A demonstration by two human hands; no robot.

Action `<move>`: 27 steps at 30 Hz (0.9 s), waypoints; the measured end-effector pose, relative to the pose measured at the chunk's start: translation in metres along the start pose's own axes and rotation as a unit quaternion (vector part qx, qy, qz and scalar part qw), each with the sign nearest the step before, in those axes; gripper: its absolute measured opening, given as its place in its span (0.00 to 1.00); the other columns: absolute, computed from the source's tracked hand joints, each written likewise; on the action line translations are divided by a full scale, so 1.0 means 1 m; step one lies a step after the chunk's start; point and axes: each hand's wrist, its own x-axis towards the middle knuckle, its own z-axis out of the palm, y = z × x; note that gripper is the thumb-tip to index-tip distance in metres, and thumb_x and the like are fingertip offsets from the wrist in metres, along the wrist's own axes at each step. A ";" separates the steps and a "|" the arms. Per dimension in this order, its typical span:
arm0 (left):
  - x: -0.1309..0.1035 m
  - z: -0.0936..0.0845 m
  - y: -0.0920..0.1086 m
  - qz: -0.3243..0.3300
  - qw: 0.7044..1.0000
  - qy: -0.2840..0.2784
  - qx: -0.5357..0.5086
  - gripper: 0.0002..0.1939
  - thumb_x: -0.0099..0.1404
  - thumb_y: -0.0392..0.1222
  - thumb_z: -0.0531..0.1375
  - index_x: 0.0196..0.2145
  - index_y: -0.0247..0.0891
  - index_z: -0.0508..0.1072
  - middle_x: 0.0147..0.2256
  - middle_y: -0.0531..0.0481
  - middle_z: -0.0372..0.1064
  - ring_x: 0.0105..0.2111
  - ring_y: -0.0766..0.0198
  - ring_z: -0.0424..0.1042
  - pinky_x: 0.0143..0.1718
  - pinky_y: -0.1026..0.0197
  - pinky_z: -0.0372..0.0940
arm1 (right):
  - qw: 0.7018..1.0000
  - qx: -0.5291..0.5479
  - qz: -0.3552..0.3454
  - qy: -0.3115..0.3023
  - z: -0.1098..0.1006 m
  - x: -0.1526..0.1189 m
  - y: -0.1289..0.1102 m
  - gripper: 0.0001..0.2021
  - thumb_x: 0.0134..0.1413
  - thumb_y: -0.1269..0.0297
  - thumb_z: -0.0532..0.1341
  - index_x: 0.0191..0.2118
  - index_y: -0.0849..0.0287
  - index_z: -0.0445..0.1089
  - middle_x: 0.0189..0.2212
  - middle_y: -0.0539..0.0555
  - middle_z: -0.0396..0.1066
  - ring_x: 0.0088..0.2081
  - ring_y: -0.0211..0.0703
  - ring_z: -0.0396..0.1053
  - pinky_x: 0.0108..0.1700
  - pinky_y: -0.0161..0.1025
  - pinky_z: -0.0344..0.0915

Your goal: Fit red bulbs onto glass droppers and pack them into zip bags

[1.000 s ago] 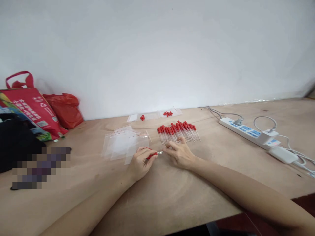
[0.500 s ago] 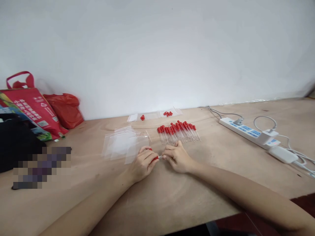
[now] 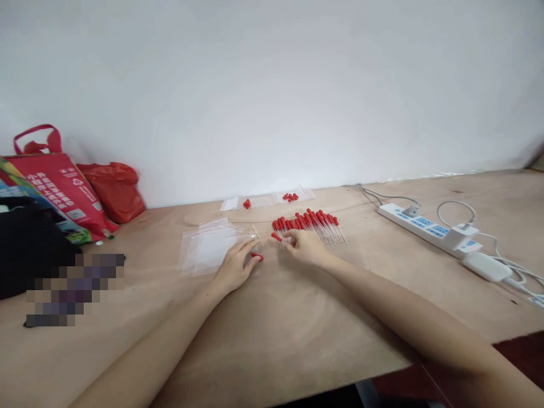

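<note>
My right hand (image 3: 306, 247) pinches a clear tube with a red bulb (image 3: 276, 236) at its left end, beside a row of red-bulbed droppers (image 3: 327, 222) lying on the table. To the left, my left hand (image 3: 238, 262) has a red rubber bulb (image 3: 257, 257) between thumb and fingers, and its fingertips point toward a thin clear tube (image 3: 258, 236). Clear plastic bags (image 3: 204, 249) lie overlapped just beyond the left hand. Near the wall are small bags with red bulbs (image 3: 290, 197) on them.
A white power strip (image 3: 425, 226) with plugs and cables (image 3: 505, 263) lies at the right. Red bags (image 3: 113, 190) and a black item (image 3: 34, 249) stand at the left, with a blurred-out object (image 3: 76, 290) in front. The wall bounds the wooden table (image 3: 272, 351).
My hands have moved apart. The right hand has carried the dropper up to the row, and the left has shifted slightly left and forward, with its fingers more extended.
</note>
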 end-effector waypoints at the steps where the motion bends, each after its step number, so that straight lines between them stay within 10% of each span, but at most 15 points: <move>1: 0.000 0.002 -0.002 -0.007 1.000 -0.013 -0.005 0.18 0.63 0.42 0.51 0.49 0.35 0.65 0.50 0.42 0.63 0.50 0.56 0.62 0.50 0.53 0.59 | 0.999 -0.004 0.019 0.026 0.004 0.008 -0.002 0.14 0.49 0.66 0.53 0.43 0.57 0.66 0.31 0.51 0.72 0.35 0.41 0.67 0.38 0.37 0.51; 17: -0.003 0.001 -0.004 0.071 0.997 -0.015 0.002 0.10 0.60 0.36 0.55 0.38 0.40 0.74 0.37 0.46 0.65 0.38 0.58 0.65 0.39 0.53 0.64 | 0.983 -0.140 0.104 0.057 0.057 0.059 -0.029 0.12 0.50 0.68 0.49 0.41 0.65 0.60 0.34 0.64 0.71 0.37 0.49 0.68 0.42 0.47 0.44; 27: -0.005 0.002 -0.001 -0.025 0.997 0.019 -0.074 0.05 0.56 0.37 0.57 0.24 0.35 0.67 0.28 0.52 0.60 0.25 0.67 0.64 0.28 0.63 0.64 | 0.987 -0.145 0.052 0.050 0.065 0.064 -0.038 0.17 0.54 0.59 0.47 0.39 0.65 0.66 0.39 0.65 0.68 0.41 0.50 0.64 0.44 0.48 0.44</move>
